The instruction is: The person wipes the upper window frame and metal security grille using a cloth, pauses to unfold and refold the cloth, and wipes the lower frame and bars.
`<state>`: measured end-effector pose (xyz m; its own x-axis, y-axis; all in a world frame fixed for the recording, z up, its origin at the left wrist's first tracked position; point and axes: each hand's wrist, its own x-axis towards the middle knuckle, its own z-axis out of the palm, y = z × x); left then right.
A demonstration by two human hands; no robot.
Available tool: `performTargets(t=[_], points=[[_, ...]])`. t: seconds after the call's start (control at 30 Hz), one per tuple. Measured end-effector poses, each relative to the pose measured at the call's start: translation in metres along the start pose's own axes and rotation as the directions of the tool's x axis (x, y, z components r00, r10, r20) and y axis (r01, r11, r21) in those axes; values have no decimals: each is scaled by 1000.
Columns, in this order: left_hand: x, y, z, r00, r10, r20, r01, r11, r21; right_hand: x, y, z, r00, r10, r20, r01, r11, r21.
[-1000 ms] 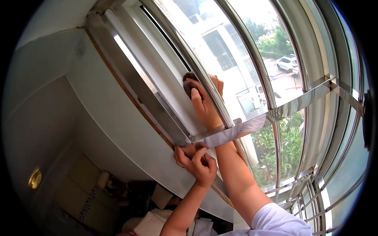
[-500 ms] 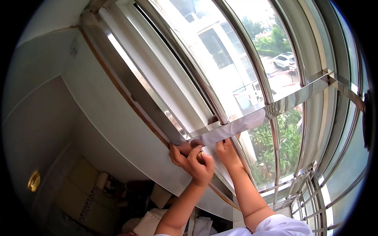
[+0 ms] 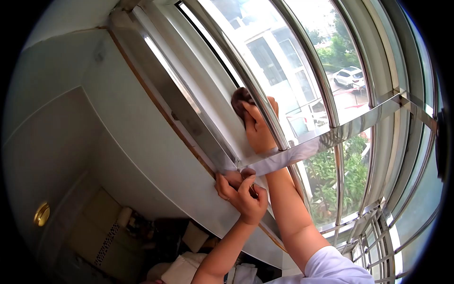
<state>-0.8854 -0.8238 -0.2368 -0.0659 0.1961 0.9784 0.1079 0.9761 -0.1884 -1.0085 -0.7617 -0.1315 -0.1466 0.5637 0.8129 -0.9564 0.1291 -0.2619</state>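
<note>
My right hand [image 3: 259, 125] is past the steel bars, with the forearm behind the flat crossbar [image 3: 302, 154]. Its fingers are closed on a bunched dark brown cloth [image 3: 241, 100], which rests against the white window frame [image 3: 215, 92]. Lower down, my left hand [image 3: 243, 199] is at the crossbar's left end, its fingertips touching the metal edge by the wall. Thumb and forefinger curl around a small dark brown thing, mostly hidden, whose kind I cannot make out.
Upright steel bars [image 3: 309, 61] run across the window, joined by the crossbar. A pale wall panel [image 3: 142, 128] is at the left, with a round gold fitting [image 3: 41, 214] lower down. Outside are green plants [image 3: 338, 180] and a white car [image 3: 349, 76].
My right hand has moved up from below the crossbar to behind the bars, bringing the brown cloth into view against the frame. My left hand keeps its place at the crossbar's end.
</note>
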Motion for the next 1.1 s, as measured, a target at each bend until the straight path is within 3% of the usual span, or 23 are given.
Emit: performTargets(t=[0.17,0.23,0.47,0.5,0.6,0.67,0.77,0.87,1.0,1.1], points=[[2,0,-1,1000,8,4,-8,1000,-10,35,-13,11,993,-117,-34,116,993,-24],[2,0,-3,1000,7,26,-7,1000,-14,31,-11,13,995,-93,-45,94,995,27],[2,2,1,1000,-12,5,13,999,-51,-33,3,-20,999,39,-11,-39,999,18],[3,2,0,1000,0,7,0,1000,-28,-53,15,-29,998,26,57,-21,996,-89],[3,3,-3,1000,-1,28,1,1000,-23,-110,23,-57,991,53,119,-68,990,126],[0,1,0,1000,-7,22,8,999,-51,-142,24,-91,932,276,236,-244,957,-155],[0,0,-2,999,5,35,-5,1000,-10,-186,21,-139,875,394,283,-367,919,-144],[1,-1,-1,999,16,37,-15,1000,-17,-219,20,-170,850,413,326,-361,909,-211],[0,-5,1,1000,24,20,-23,999,-47,-208,10,-155,831,491,262,-421,862,-282],[-3,-5,5,1000,15,4,-15,998,-68,-169,10,-120,853,421,307,-395,907,-147]])
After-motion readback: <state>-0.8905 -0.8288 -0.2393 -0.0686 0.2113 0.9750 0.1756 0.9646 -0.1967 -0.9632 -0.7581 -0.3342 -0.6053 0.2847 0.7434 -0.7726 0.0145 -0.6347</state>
